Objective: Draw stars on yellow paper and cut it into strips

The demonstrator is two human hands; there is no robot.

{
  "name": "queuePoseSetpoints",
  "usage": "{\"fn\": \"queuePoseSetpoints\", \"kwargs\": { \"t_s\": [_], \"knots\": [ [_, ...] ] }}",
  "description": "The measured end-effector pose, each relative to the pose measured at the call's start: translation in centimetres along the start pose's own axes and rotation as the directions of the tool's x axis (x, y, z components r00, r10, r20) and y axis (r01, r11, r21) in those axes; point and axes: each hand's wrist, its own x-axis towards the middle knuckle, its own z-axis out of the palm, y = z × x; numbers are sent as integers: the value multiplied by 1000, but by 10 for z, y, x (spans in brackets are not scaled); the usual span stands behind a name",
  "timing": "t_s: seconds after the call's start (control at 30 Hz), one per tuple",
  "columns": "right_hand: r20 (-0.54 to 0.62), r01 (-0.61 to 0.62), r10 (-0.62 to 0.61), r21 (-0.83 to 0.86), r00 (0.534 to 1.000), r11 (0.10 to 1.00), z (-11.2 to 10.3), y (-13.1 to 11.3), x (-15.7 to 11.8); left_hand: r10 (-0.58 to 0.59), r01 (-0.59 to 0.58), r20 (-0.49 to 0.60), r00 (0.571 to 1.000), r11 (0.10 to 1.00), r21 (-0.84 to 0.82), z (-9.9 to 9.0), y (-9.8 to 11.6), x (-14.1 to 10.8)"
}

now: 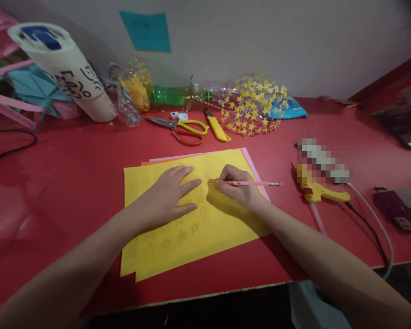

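Note:
A yellow sheet of paper (226,228) lies on top of a small stack on the red table, with orange and pink sheets showing at its far edge. Rows of hand-drawn stars (182,236) cover its left and middle part. My left hand (173,194) rests flat on the paper with its fingers spread, hiding some of the stars. Pinched in my right hand (238,185) is a pink pencil (250,183), its eraser end pointing right. The pencil's tip meets the paper just right of my left fingertips.
Scissors (188,129) and a yellow box cutter (218,128) lie beyond the paper. Behind them are a green plastic bottle (167,95) and a dome of yellow stars (253,105). A white tumbler (71,73) stands back left. A yellow glue gun (324,193) and its cord lie at right.

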Motion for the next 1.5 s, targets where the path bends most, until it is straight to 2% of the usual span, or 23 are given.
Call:
{"fn": "queuePoseSetpoints", "kwargs": {
  "t_s": [0.9,1.2,1.5],
  "knots": [
    [65,-9,11,-35,998,999,-7,-5,0,9,-9,-6,1000,1000,1,0,0,0],
    [80,0,-1,16,997,1000,-2,-1,-1,3,-4,-23,1000,1000,-15,2,-1,0],
    [98,41,-39,-24,994,999,2,-3,-2,6,-7,-24,1000,1000,-11,2,-1,0]
  ]
}}
